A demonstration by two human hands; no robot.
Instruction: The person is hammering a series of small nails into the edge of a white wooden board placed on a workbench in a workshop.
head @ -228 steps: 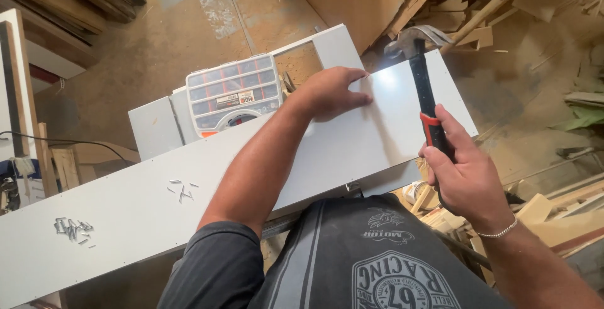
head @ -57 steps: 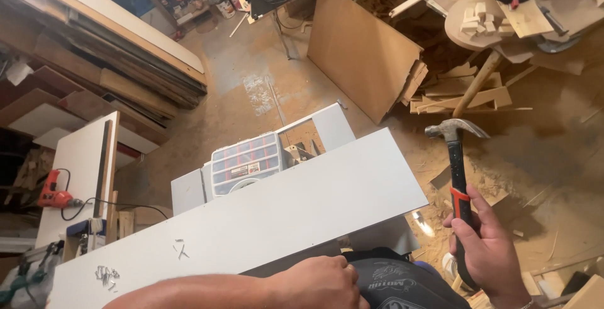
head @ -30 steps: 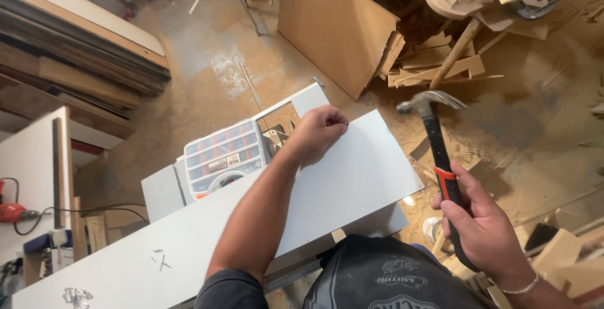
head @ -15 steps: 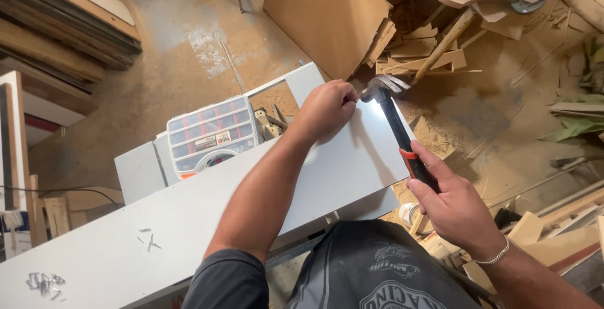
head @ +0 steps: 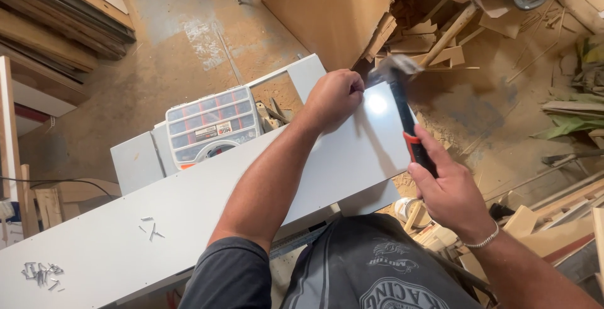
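Head view: left hand (head: pixel 336 95) is pinched shut at the white panel's (head: pixel 207 202) far edge; what it holds is hidden. Right hand (head: pixel 443 186) grips a hammer (head: pixel 402 104) beside it.

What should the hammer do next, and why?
Probably a light tap down: the hammer head hovers right beside the left hand, whose fingertips pinch at the far edge of the white panel, likely steadying a nail too small to see. The right hand grips the handle.

- A clear-lidded organiser case (head: pixel 212 122) with small compartments sits far left of centre.
- Loose small metal pieces, perhaps nails (head: pixel 41 274), lie near left; a few more (head: pixel 150 229) lie right of them.
- A brown board (head: pixel 327 13) stands on the dusty floor far off.
- Wood offcuts (head: pixel 440 51) pile far right.
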